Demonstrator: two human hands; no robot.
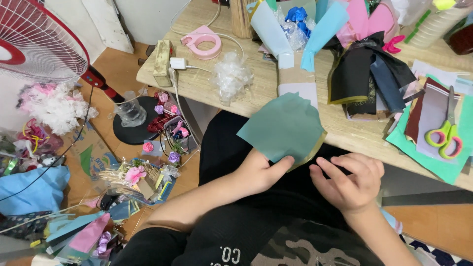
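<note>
My left hand (258, 171) pinches the lower edge of a teal-green paper sheet (283, 125) with a thin gold border, held up over my lap just below the table edge. My right hand (350, 180) hovers beside it to the right, fingers curled and apart, touching nothing that I can see. Both hands are above my black trousers.
A wooden table (207, 83) carries green-and-pink scissors (445, 134), stacked coloured papers (433, 118), dark wrapping sheets (364, 74), a pink tape dispenser (202, 42) and crumpled clear plastic (230, 76). On the floor to the left stand a red fan (34, 39), small paper flowers (167, 128) and scraps.
</note>
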